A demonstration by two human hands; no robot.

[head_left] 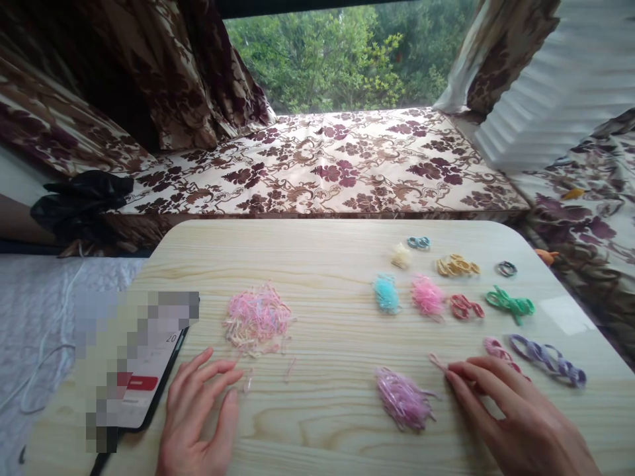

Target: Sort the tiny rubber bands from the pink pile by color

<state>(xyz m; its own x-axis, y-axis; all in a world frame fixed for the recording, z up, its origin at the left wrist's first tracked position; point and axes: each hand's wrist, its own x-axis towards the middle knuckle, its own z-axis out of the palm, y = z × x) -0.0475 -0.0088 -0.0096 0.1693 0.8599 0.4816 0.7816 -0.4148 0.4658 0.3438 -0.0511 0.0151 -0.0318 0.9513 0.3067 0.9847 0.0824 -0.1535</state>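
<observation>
My right hand (506,403) is closed in a pinch, with a small pink elastic band (435,361) looping out past its fingertips. To the left of those fingertips lies a pile of purple elastic bands (404,398). My left hand (201,413) rests palm down with its fingers apart, just in front of a mixed pile of pink, white and lilac elastic bands (258,317). Close to its fingertips is a loose pale band (249,381); whether they touch it, I cannot tell. Another loose pink band (290,368) lies a little further right.
Sorted by colour on the wooden table (317,264) are blue bands (385,293), pink bands (427,295), cream bands (400,255), yellow hair ties (457,266), green hair ties (510,302) and purple hair ties (548,359). A phone (143,370) stands at the left.
</observation>
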